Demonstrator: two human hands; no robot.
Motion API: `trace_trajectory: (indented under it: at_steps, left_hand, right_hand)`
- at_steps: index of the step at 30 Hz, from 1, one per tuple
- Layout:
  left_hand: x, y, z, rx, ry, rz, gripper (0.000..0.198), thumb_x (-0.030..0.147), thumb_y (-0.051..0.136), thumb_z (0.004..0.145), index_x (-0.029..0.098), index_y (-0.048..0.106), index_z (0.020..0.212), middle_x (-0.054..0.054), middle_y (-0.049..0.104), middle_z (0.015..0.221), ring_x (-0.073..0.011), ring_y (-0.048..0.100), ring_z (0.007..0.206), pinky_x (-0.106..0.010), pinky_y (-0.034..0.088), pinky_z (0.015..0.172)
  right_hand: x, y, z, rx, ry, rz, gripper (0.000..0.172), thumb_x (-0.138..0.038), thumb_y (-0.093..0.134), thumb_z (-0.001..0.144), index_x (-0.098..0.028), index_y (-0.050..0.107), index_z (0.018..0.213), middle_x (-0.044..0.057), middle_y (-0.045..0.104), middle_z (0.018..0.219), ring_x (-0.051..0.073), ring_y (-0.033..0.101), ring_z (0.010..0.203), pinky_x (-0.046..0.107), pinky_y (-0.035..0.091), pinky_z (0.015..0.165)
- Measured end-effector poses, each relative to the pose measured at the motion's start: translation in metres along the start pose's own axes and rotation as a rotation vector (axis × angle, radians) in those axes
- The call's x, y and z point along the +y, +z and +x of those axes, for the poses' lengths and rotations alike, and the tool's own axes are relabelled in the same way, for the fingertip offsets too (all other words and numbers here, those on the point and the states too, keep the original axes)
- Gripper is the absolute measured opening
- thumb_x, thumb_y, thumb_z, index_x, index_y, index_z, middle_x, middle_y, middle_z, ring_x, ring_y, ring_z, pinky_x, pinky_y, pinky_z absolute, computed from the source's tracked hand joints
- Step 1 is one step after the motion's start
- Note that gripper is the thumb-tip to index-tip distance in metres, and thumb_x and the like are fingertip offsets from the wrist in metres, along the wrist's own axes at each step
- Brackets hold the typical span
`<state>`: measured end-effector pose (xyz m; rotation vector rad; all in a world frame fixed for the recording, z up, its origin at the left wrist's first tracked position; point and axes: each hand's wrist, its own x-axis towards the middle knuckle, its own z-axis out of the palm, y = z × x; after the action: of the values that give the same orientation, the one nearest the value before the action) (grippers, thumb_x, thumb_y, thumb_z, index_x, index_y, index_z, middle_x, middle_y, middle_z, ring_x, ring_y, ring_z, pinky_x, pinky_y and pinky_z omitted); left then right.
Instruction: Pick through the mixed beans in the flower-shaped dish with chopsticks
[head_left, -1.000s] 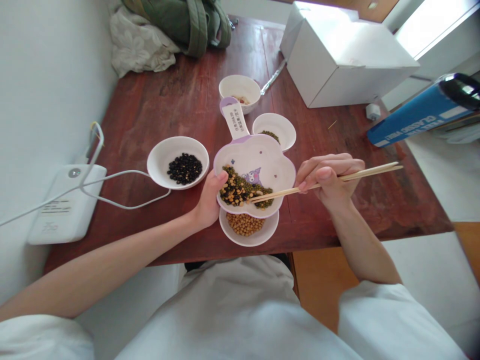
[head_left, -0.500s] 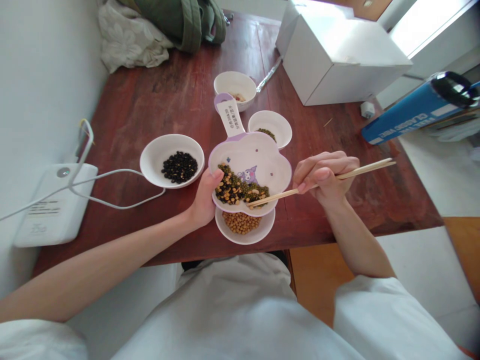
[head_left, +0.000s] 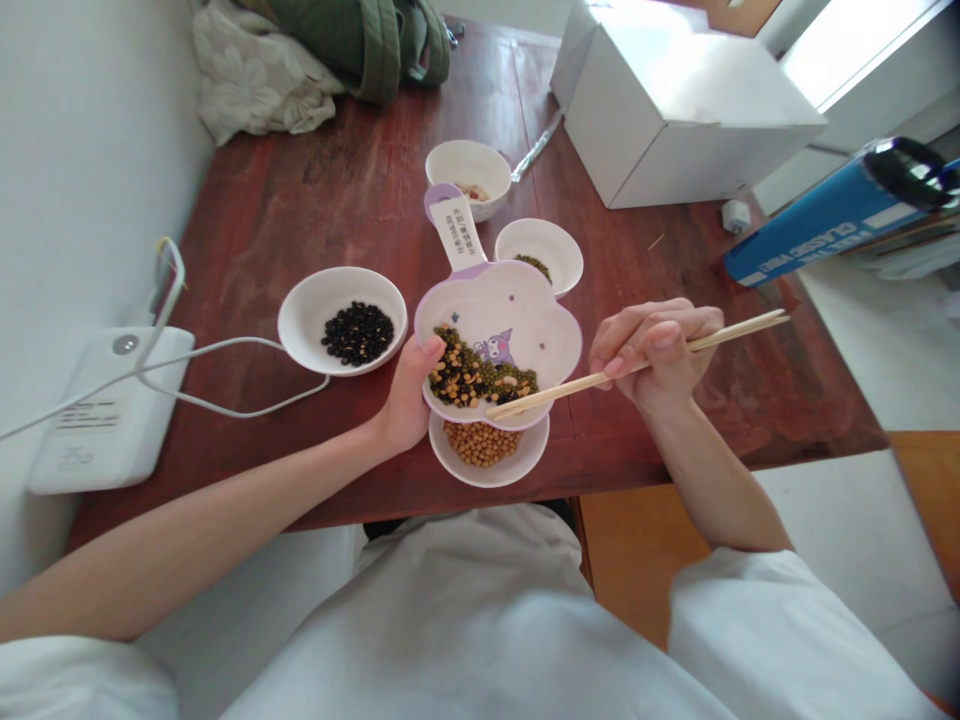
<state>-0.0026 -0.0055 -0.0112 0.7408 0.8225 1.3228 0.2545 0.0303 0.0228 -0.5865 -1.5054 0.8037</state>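
A dark red wooden surface (head_left: 300,200) is stretching away from the person, with a white box (head_left: 675,110) sitting at its far right and a blue tube (head_left: 817,235) leaning in over its right corner. A green bag (head_left: 352,40) and a floral cloth (head_left: 255,80) are bunched at the far end, while a white power unit (head_left: 112,420) is lying at the left by the wall, its white cable (head_left: 240,385) trailing along the surface.

In the middle, the left hand (head_left: 405,400) is gripping a flower-shaped plate (head_left: 540,320) by its near edge, thumb curled over the rim, and holding it just above a bowl of soybeans (head_left: 487,475). The plate's handle (head_left: 454,232) is pointing toward a far bowl (head_left: 469,165) that is holding a few scraps I can't make out. The right hand (head_left: 652,350) is pinching chopsticks (head_left: 570,388), their tips reaching over the lower part of the plate beside mixed beans (head_left: 472,375).

To the left, a bowl (head_left: 307,320) is holding black beans (head_left: 358,335). Just beyond the plate, another bowl (head_left: 555,250) is holding a small pile of green beans (head_left: 534,265).
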Motion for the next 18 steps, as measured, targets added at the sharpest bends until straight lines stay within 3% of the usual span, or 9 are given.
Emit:
trace_trajectory:
  at_steps: [4, 10, 18]
  left_hand:
    - [0.0, -0.001, -0.001, 0.0, -0.014, -0.008, 0.05, 0.071, 0.098, 0.082, 0.026, 0.082, 0.094, -0.008, 0.092, 0.115, -0.045, 0.073, 0.154, -0.053, 0.062, 0.129]
    - [0.0, -0.001, 0.0, -0.024, -0.024, -0.02, 0.056, 0.072, 0.098, 0.082, 0.023, 0.086, 0.106, -0.009, 0.093, 0.117, -0.047, 0.074, 0.154, -0.054, 0.063, 0.129]
    - [0.001, 0.003, 0.001, -0.088, -0.007, -0.03, 0.056, 0.076, 0.097, 0.084, 0.023, 0.084, 0.096, -0.008, 0.094, 0.115, -0.0458, 0.082, 0.144, -0.057, 0.064, 0.129]
  right_hand:
    - [0.007, -0.006, 0.0, -0.024, 0.024, -0.021, 0.061, -0.07, 0.079, 0.108, -0.032, 0.085, 0.061, 0.006, 0.079, 0.057, 0.022, 0.065, 0.041, 0.038, 0.041, 0.031]
    - [0.0, 0.001, 0.008, 0.012, -0.024, 0.054, 0.052, -0.056, 0.085, 0.109, -0.031, 0.087, 0.063, 0.002, 0.075, 0.053, 0.015, 0.05, 0.031, 0.035, 0.031, 0.028]
    - [-0.002, 0.004, 0.011, 0.005, -0.002, 0.099, 0.052, -0.054, 0.082, 0.111, -0.03, 0.091, 0.065, 0.001, 0.075, 0.051, 0.015, 0.054, 0.03, 0.03, 0.03, 0.026]
